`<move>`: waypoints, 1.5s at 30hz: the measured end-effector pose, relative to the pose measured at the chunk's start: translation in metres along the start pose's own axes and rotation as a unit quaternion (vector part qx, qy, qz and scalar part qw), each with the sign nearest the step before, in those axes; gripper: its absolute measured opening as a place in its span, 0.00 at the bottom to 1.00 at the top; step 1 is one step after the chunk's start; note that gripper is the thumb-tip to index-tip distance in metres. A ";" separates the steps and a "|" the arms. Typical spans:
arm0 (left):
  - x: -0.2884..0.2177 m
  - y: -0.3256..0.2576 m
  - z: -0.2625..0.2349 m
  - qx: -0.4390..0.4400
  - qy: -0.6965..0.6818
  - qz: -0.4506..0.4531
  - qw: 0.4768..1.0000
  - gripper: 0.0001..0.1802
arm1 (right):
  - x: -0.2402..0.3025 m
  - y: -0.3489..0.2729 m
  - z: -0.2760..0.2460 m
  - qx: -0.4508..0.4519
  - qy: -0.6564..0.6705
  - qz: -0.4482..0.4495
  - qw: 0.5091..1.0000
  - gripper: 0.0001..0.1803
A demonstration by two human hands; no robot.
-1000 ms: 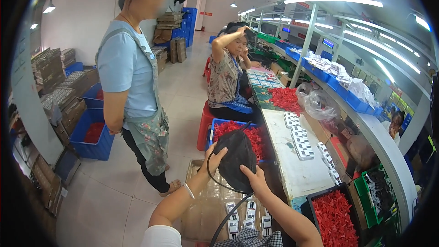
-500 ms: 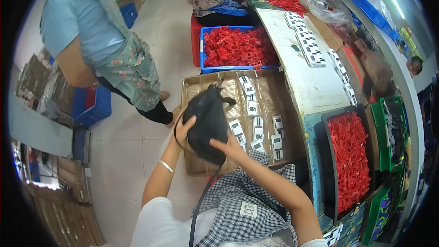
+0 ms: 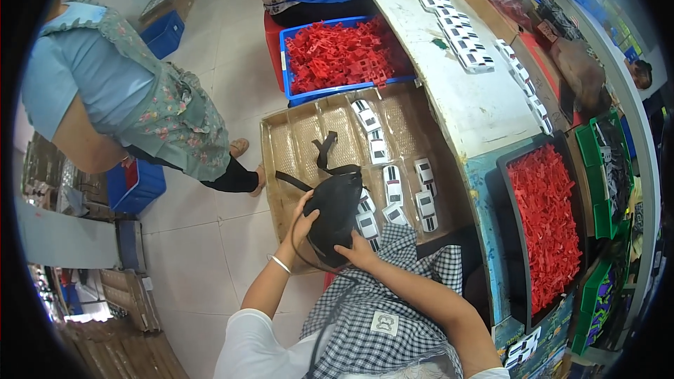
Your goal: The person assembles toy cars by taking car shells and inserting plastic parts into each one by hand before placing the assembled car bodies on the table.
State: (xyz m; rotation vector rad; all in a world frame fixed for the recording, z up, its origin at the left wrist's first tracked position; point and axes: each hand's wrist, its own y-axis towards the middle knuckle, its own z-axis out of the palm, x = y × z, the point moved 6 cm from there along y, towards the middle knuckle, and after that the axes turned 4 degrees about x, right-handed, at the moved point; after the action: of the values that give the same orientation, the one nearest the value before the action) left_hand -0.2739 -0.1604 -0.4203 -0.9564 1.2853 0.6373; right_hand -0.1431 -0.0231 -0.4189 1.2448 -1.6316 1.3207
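Between my two hands is a soft black bag [image 3: 337,210] with loose straps at its far end and a thin dark cord trailing down toward my lap. My left hand [image 3: 303,221] grips its left side, the thumb on top. On its near right edge, my right hand [image 3: 359,251] is closed, thumb uppermost. Beneath the bag lies a brown divided tray [image 3: 291,142], with several white toy cars [image 3: 392,184] resting in its middle and right compartments. Part of the tray and some cars are hidden by the bag.
Beyond the tray stands a blue bin [image 3: 295,96] of red plastic parts. To my right, a worktable [image 3: 456,109] carries rows of white cars and a black bin [image 3: 511,221] of red parts. One person [image 3: 105,91] stands at left; another sits beyond the blue bin.
The bag has come lower and nearer my body and is tilted differently, with its straps now spread over the tray. Both hands keep hold of it. My view has shifted somewhat.
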 end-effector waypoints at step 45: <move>-0.395 -0.096 0.127 0.160 -0.264 0.259 0.915 0.16 | 0.122 -0.053 -0.168 -0.170 0.656 -0.106 0.727 0.20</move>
State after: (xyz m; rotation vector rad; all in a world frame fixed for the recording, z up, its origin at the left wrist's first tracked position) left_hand -0.2093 -0.0530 -0.0130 -0.1326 1.0974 0.9792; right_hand -0.1395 0.1074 -0.2494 0.0498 -0.5723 1.1617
